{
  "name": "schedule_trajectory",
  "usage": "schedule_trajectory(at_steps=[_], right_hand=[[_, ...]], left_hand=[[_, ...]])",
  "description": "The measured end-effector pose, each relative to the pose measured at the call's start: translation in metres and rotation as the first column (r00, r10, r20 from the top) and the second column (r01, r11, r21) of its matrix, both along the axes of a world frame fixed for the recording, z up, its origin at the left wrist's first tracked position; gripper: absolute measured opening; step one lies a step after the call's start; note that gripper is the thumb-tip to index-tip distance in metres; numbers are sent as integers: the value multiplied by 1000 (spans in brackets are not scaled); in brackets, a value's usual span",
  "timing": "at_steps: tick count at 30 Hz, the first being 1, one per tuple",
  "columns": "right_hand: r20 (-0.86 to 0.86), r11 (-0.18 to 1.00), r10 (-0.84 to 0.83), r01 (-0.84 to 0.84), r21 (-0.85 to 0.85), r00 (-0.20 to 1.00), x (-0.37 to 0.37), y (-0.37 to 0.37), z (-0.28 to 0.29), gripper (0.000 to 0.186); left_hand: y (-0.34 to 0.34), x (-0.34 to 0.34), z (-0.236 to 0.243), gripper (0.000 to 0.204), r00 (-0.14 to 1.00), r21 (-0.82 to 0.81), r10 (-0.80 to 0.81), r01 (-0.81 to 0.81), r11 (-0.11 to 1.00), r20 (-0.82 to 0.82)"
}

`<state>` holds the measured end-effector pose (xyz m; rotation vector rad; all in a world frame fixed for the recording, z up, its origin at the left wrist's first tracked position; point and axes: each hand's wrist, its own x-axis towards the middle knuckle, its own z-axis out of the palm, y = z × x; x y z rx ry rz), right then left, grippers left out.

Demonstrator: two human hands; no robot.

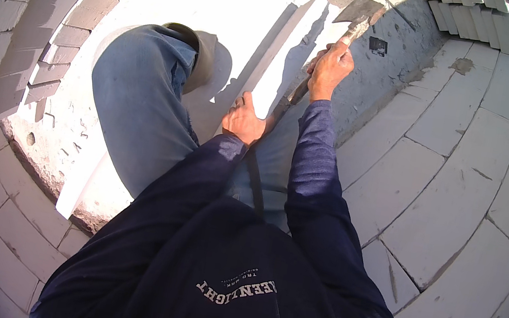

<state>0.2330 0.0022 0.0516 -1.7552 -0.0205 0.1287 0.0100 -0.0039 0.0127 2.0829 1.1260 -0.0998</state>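
Observation:
My right hand (331, 69) is closed round the wooden handle of a hatchet (358, 12). Its broad metal blade points away from me, above the rough ground. A long, narrow white block (285, 56) stands between my legs, slanting away to the upper right. My left hand (245, 120) grips the near end of this block, thumb up along its side. The handle's lower end runs along the block's right side, near my left hand. What the block's bottom rests on is hidden.
Pale blocks (15, 18) are stacked on the left, and more blocks (472, 22) at the upper right. A white block wall (458, 186) rises along my right. On the ground lie a thin rod (395, 11) and a small dark square piece (378, 45). My bent knee (141, 72) is left of the block.

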Motion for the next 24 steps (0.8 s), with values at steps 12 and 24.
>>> schedule_trajectory(at_steps=[12,24], right_hand=[[-278,998,59,-51,37,959,-8,-2,37,52],[-184,999,37,-37,1,982,-46,-12,30,48]], left_hand=[[-1,1,2,65,999,7,31,-31,999,-19],[-2,-1,1,57,999,26,28,-28,999,24]])
